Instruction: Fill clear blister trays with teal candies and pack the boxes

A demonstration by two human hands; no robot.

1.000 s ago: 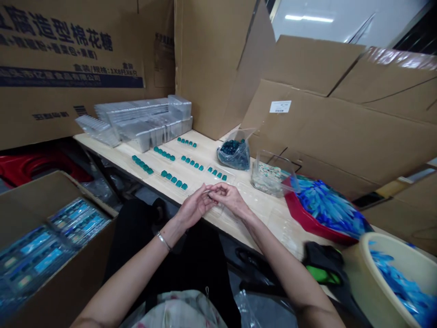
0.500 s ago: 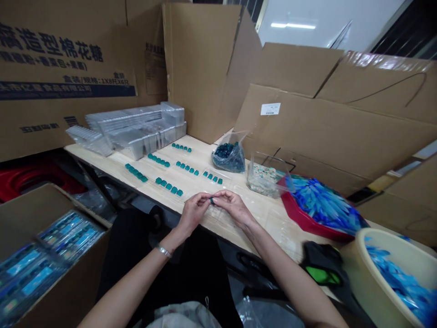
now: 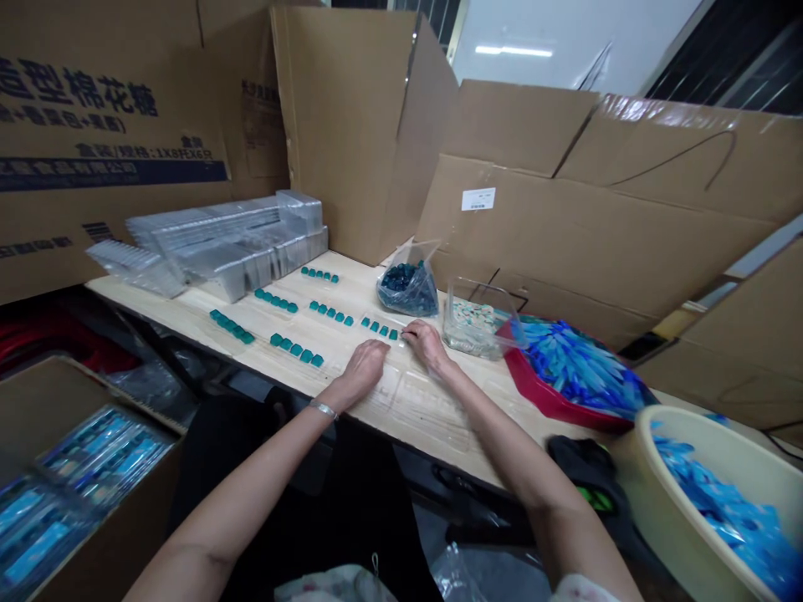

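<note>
My right hand (image 3: 427, 344) reaches to the right end of a short row of teal blocks (image 3: 380, 328). Its thumb and fingertips are pinched on what looks like one more small teal block, mostly hidden by the fingers. Closer to the table's front edge rests my left hand (image 3: 365, 368), its fingers curled in toward the thumb; whatever they may hold is hidden. To the left lie several similar rows, such as a front row of teal blocks (image 3: 297, 349). Thin clear plastic trays (image 3: 432, 401) lie flat on the table by my hands.
Behind my hands stand a bag of dark teal pieces (image 3: 407, 288) and a clear container (image 3: 477, 322). A red tray (image 3: 545, 405) and a cream tub (image 3: 633, 468) hold blue packets. Clear plastic boxes (image 3: 238, 242) are stacked left. An open carton (image 3: 144, 485) sits lower left.
My hands have parted from their shared hold on a small dark green piece. The right moved forward to the row's end; the left stayed near the front edge. The camera view shifted slightly right.
</note>
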